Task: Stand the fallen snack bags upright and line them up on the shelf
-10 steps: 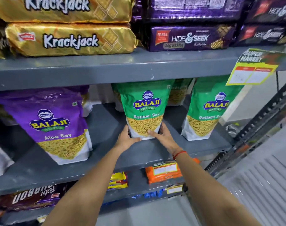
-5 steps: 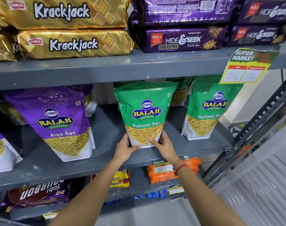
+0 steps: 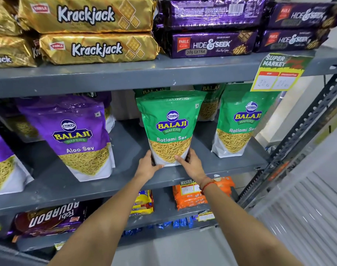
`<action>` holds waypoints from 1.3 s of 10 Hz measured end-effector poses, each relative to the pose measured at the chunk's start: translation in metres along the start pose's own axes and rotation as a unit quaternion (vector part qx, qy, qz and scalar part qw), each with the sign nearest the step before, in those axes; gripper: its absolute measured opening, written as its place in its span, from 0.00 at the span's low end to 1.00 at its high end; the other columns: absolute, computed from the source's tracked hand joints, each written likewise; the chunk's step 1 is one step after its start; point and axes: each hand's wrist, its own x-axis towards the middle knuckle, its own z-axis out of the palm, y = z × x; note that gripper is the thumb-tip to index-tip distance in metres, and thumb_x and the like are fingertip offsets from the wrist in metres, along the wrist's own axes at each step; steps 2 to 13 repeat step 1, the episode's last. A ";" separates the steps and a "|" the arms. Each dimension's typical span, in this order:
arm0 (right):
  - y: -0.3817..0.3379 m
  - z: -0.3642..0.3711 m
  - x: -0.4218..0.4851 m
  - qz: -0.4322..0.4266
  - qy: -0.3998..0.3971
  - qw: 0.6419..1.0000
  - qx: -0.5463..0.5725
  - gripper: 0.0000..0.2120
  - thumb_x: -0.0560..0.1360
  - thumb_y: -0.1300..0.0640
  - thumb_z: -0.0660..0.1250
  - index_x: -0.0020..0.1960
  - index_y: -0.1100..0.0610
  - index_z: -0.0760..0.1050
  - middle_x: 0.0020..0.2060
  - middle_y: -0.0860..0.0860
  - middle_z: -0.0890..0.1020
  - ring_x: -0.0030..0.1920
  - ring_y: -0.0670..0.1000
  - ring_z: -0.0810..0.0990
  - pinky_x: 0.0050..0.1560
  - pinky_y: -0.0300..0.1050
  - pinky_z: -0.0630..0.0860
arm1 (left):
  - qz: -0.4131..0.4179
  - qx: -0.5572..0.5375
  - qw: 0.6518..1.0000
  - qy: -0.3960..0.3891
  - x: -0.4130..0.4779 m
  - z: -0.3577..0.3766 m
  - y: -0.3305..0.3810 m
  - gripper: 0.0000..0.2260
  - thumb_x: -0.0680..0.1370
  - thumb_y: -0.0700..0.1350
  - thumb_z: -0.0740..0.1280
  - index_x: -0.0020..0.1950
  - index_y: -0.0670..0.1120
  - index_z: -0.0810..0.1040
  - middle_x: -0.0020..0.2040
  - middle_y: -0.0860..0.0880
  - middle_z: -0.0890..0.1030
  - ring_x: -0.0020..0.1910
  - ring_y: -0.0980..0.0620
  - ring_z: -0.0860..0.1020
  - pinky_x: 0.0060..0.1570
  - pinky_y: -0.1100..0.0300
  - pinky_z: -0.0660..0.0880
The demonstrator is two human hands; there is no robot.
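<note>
On the middle shelf [image 3: 125, 181], the green Ratlami Sev bag [image 3: 170, 127] stands upright near the front edge, long axis vertical, right between both hands. Left hand [image 3: 147, 166] and right hand [image 3: 191, 164] each clamp a bottom corner, thumbs across the front, so neither is really closer. Looks like it needs nudging into line with the other green bag [image 3: 238, 121] to its right.
</note>
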 end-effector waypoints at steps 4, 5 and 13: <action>0.002 0.010 -0.010 -0.023 0.078 0.995 -0.050 0.26 0.70 0.48 0.73 0.62 0.59 0.70 0.58 0.58 0.78 0.61 0.57 0.76 0.62 0.53 0.73 | -0.013 0.073 0.997 0.025 -0.005 -0.006 -0.001 0.36 0.70 0.43 0.74 0.73 0.42 0.60 0.71 0.41 0.70 0.71 0.41 0.66 0.68 0.48 0.64; 0.002 0.010 -0.010 -0.023 0.078 0.995 -0.050 0.26 0.70 0.48 0.73 0.62 0.59 0.70 0.58 0.58 0.78 0.61 0.57 0.76 0.62 0.53 0.73 | -0.013 0.073 0.997 0.025 -0.005 -0.006 -0.001 0.36 0.70 0.43 0.74 0.73 0.42 0.60 0.71 0.41 0.70 0.71 0.41 0.66 0.68 0.48 0.64; 0.002 0.010 -0.010 -0.023 0.078 0.995 -0.050 0.26 0.70 0.48 0.73 0.62 0.59 0.70 0.58 0.58 0.78 0.61 0.57 0.76 0.62 0.53 0.73 | -0.013 0.073 0.997 0.025 -0.005 -0.006 -0.001 0.36 0.70 0.43 0.74 0.73 0.42 0.60 0.71 0.41 0.70 0.71 0.41 0.66 0.68 0.48 0.64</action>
